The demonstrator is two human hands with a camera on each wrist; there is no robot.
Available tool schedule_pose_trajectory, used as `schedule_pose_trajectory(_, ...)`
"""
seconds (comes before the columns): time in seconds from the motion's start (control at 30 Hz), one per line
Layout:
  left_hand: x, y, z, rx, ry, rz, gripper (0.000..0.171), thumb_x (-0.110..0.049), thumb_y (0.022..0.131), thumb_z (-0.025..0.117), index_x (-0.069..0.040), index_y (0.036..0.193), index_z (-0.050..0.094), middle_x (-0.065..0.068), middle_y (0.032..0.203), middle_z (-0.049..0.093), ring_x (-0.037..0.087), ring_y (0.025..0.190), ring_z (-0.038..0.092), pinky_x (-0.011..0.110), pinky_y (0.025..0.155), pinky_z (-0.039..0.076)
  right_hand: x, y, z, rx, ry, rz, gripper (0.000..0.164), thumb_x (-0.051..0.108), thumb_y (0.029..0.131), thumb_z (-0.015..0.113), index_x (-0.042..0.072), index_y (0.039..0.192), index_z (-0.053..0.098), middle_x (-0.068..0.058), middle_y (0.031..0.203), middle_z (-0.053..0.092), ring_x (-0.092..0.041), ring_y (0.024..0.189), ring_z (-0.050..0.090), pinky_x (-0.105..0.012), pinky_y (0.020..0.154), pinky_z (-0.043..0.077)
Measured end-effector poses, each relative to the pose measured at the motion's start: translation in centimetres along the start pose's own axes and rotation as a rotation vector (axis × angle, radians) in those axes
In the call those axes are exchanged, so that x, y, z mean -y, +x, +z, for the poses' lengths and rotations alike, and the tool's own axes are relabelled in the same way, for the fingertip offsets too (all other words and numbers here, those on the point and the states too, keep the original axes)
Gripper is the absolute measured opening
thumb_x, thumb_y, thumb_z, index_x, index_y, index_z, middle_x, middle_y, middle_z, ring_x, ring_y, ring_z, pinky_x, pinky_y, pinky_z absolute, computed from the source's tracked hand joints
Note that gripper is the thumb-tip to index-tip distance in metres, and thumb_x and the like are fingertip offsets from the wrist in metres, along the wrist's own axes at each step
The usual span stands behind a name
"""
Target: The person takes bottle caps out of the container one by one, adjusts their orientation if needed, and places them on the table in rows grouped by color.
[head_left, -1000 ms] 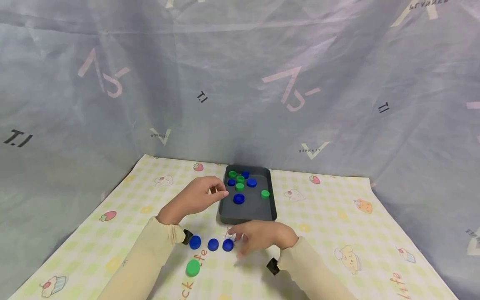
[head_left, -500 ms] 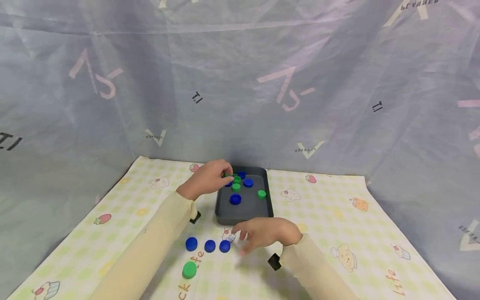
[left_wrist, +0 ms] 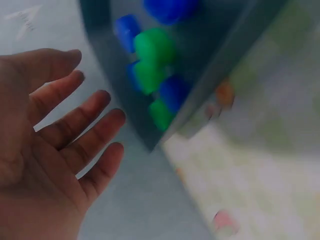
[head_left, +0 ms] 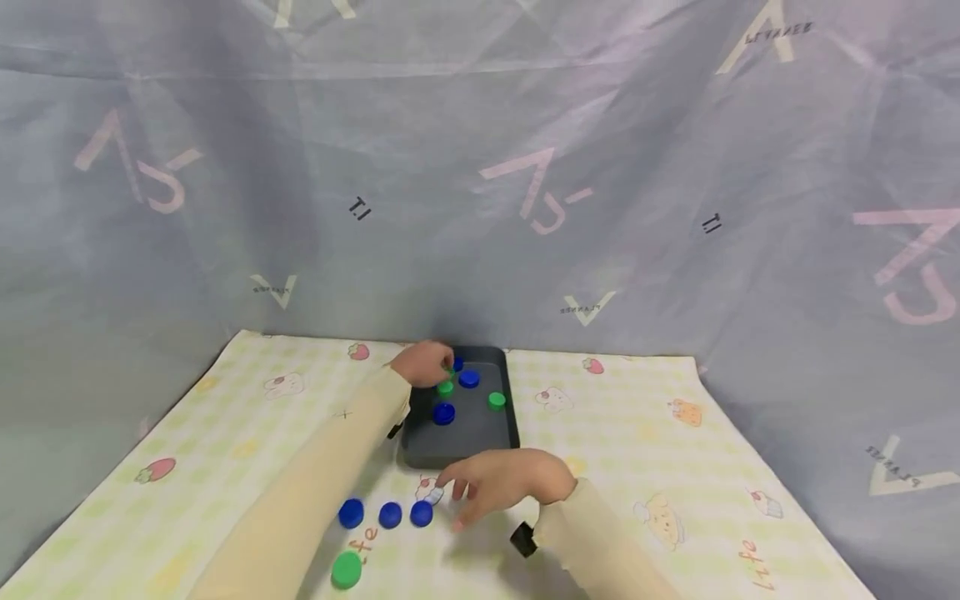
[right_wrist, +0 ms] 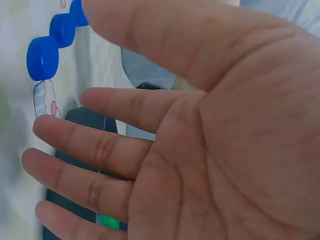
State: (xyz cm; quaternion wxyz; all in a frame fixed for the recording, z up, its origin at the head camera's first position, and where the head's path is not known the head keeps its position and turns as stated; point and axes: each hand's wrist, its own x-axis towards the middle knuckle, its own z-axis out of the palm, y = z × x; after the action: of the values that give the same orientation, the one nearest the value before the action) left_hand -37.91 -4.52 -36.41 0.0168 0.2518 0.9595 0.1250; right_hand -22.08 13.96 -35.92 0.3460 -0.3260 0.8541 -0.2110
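Observation:
My left hand [head_left: 423, 364] reaches over the far left part of a dark grey tray [head_left: 480, 442], hiding some of the plastic caps there. In the left wrist view its fingers are spread and loosely bent beside the tray wall, with nothing in them. Inside the tray lie several blue and green caps, among them a blue cap [head_left: 444, 413] and a green cap [head_left: 497, 402]. My right hand [head_left: 510, 479] hovers, fingers relaxed, just right of a row of three blue caps, the nearest being the right-hand blue cap [head_left: 422, 513]. Its palm is bare in the right wrist view.
In front of the row lies a larger green cap [head_left: 347, 570]. A patterned tablecloth [head_left: 600, 533] covers the table, and a grey curtain [head_left: 420, 275] hangs behind its far edge and at both sides.
My left hand has moved away from me, from the tray's left side to over its far left corner. The right hand stays near the blue row. The head view has shifted slightly.

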Motion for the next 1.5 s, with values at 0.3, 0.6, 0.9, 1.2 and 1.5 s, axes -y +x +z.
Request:
schedule_pose_trajectory(0.3,0.3,0.3,2.7,0.130,0.086,-0.032,0.029,-0.004,0.092,0.061,-0.008,0.119,0.070,0.008,0.118,0.067,0.020,0.096,0.062,0.039,0.087,0.052,0.1,0.6,0.4,0.006,-0.024,0.000,0.058,0.031,0.090,0.075,0.021,0.142,0.053,0.005,0.117,0.064,-0.004,0.104,0.059,-0.026,0.084,0.049)
schedule_pose_trajectory(0.6,-1.3,0.7,2.6,0.122,0.137,-0.026,0.019,-0.003,0.090,0.062,-0.012,0.074,0.060,0.000,0.068,0.052,0.014,0.061,0.042,0.030,0.060,0.039,-0.1,0.3,0.4,-0.003,-0.051,0.000,0.057,0.032,0.090,0.075,0.021,0.141,0.053,0.006,0.116,0.064,-0.001,0.100,0.059,-0.024,0.083,0.049)
schedule_pose_trajectory(0.9,-1.6,0.8,3.3,0.188,0.099,-0.008,0.032,-0.001,0.093,0.060,-0.013,0.122,0.065,0.005,0.113,0.066,0.016,0.085,0.058,0.033,0.075,0.049,0.0,0.4,0.8,0.005,-0.063,0.007,0.054,0.032,0.091,0.074,0.022,0.140,0.053,0.009,0.113,0.064,-0.001,0.100,0.060,-0.023,0.082,0.049)
schedule_pose_trajectory(1.2,-1.8,-0.2,3.3,0.253,0.051,0.050,0.015,-0.005,0.087,0.070,-0.016,0.097,0.074,-0.003,0.097,0.068,0.016,0.086,0.063,0.033,0.073,0.053,-0.1,0.6,0.7,0.013,-0.095,-0.023,0.053,0.035,0.093,0.071,0.021,0.140,0.053,0.009,0.114,0.064,-0.001,0.103,0.059,-0.023,0.084,0.049)
schedule_pose_trajectory(1.5,-2.2,-2.2,0.4,0.108,-0.094,0.128,0.016,-0.013,0.094,0.062,-0.013,0.110,0.066,-0.003,0.098,0.065,0.012,0.081,0.058,0.033,0.079,0.050,0.0,0.4,0.5,0.020,-0.098,-0.042,0.054,0.039,0.094,0.068,0.019,0.142,0.052,0.006,0.118,0.065,-0.001,0.102,0.059,-0.023,0.085,0.049)
